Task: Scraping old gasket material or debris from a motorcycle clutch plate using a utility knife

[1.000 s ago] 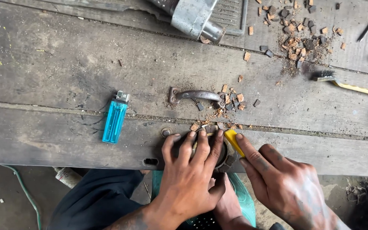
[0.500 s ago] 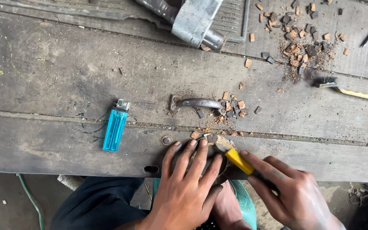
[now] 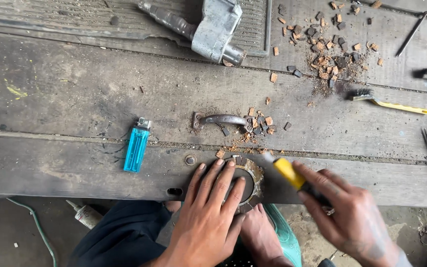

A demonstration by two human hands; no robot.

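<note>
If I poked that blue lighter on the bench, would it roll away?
Probably not. The blue lighter lies flat on its side on the rough wooden bench, and its body looks flattish, so it would likely slide. It seems thin see-through plastic, so probably light and easy to flick.

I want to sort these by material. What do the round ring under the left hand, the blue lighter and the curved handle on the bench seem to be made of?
Round ring: probably metal, crusted brown.
Translucent blue lighter: plastic body, shiny metal cap.
Curved handle: dull grey-brown metal, perhaps rusted iron.
</note>
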